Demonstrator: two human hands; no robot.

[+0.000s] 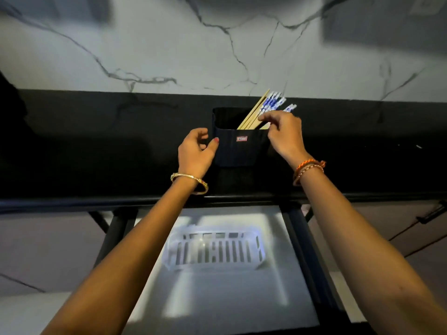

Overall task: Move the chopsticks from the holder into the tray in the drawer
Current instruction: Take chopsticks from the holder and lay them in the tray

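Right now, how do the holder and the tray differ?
Colour: the holder is dark and solid-walled; the tray is white and slotted.
Place: the holder stands on the black counter; the tray lies lower down in the open drawer.
Contents: the holder has chopsticks leaning in it; the tray shows none.
Shape: the holder is upright and deep, the tray flat and shallow.
Both are open-topped.

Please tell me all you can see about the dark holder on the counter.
The holder is a dark, box-shaped container with an open top and a small red and white label on its front. It stands upright on the black counter. Chopsticks lean toward its right side. The left hand touches its left edge; the right hand reaches over its right rim to the chopsticks.
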